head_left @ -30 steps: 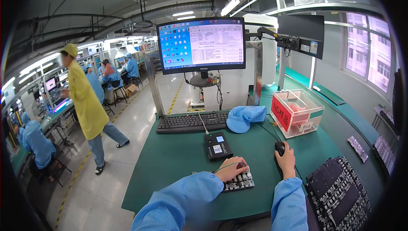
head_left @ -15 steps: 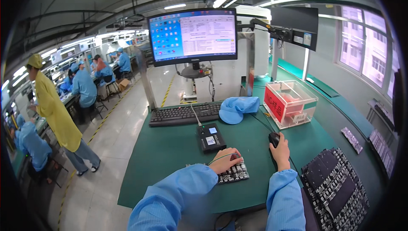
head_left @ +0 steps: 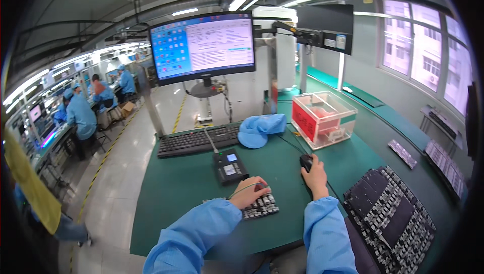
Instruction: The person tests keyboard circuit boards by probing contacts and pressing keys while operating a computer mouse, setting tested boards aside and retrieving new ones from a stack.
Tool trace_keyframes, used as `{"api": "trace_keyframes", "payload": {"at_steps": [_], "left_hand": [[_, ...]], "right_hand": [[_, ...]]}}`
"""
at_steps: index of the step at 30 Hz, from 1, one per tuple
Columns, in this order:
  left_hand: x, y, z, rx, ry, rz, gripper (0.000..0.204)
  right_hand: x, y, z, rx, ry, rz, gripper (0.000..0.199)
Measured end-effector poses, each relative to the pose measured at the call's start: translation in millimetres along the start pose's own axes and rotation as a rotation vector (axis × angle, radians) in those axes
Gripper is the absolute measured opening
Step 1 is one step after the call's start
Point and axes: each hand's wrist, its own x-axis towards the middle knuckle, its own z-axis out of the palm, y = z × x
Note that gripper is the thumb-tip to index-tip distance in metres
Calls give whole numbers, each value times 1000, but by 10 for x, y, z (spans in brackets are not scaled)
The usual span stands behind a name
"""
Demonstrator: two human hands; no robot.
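Observation:
My left hand (head_left: 249, 192) lies on a small keyboard board (head_left: 262, 206) with bare switches and no keycaps. Its fingers curl together near the board's far edge around a small dark reddish thing that is mostly hidden. A thin green cable (head_left: 242, 189) loops across that hand. To the right, my right hand (head_left: 316, 177) is wrapped over a black computer mouse (head_left: 306, 162). Just beyond the board sits a black box (head_left: 230, 167) with a little lit screen and a cable plugged in.
A monitor (head_left: 204, 47) shows windows, with a black keyboard (head_left: 196, 140) below it. A blue cap (head_left: 260, 128) and a clear box with a red label (head_left: 322, 120) stand behind the mouse. Stacked switch boards (head_left: 393, 218) lie at right. Co-workers (head_left: 80, 115) are at left.
The whole view has swung rightward, so the bench appears shifted left. The person in yellow now stands at the left rim. Both my hands keep their places on board and mouse.

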Motion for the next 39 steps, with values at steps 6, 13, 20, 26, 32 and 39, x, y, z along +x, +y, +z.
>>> {"api": "trace_keyframes", "payload": {"at_steps": [6, 13, 20, 26, 32, 39], "left_hand": [[4, -16, -15, -41, -24, -39, 35], [-16, 48, -12, -56, -16, -68, 35], [-14, 12, -21, -33, -51, -59, 38], [3, -12, 1, 12, -12, 5, 33], [-12, 19, -29, -38, -41, -56, 33], [-14, -5, 6, -52, -37, -19, 32]], "right_hand": [[7, -55, 2, 29, -20, 8, 70], [-2, -25, -14, 19, -16, -4, 72], [-29, -35, -24, 1, -14, -10, 68], [-14, -33, -31, 22, -1, -6, 66], [-5, -80, -42, 40, 2, -11, 65], [-20, -7, -6, 29, 7, -15, 65]]}}
